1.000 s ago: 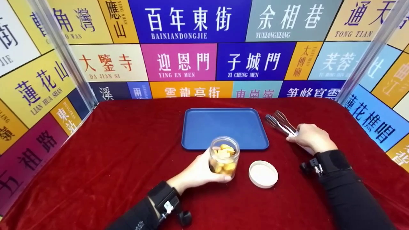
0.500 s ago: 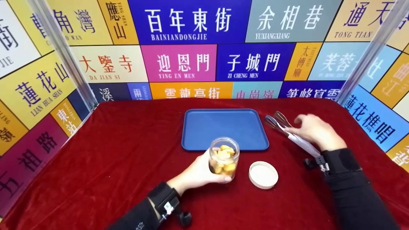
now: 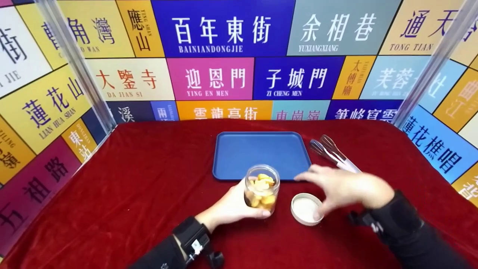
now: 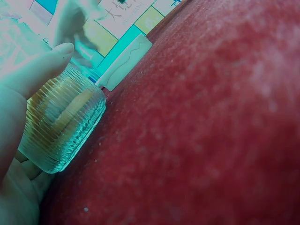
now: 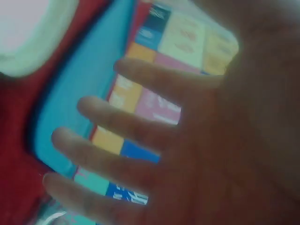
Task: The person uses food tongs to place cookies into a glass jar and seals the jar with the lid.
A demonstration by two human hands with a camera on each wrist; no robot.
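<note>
My left hand (image 3: 233,205) holds a clear ribbed glass jar (image 3: 274,203), its thumb across the front and its fingers around the far side. The uncovered jar is partly filled with yellow food pieces (image 3: 261,184). A round whitish lid (image 3: 304,209) lies inside-up on the cloth to the right of the jar. My right hand (image 3: 345,186) hovers over the lid's right side, blurred, its thumb overlapping the rim in the head view. In the right wrist view the fingers (image 5: 126,126) are spread and grip nothing. The left wrist view shows the lid (image 4: 124,63) edge-on beyond the jar.
A blue rectangular tray (image 3: 261,153) lies behind the jar. Tongs (image 3: 332,149) with slotted metal heads and a white handle lie right of the tray, partly hidden by my right hand. Red cloth (image 3: 149,179) covers the table; sign-printed panels (image 3: 220,30) stand behind.
My right hand has let go of the tongs, leaving them on the cloth, and has moved left and nearer to the lid. The left hand keeps holding the jar in place.
</note>
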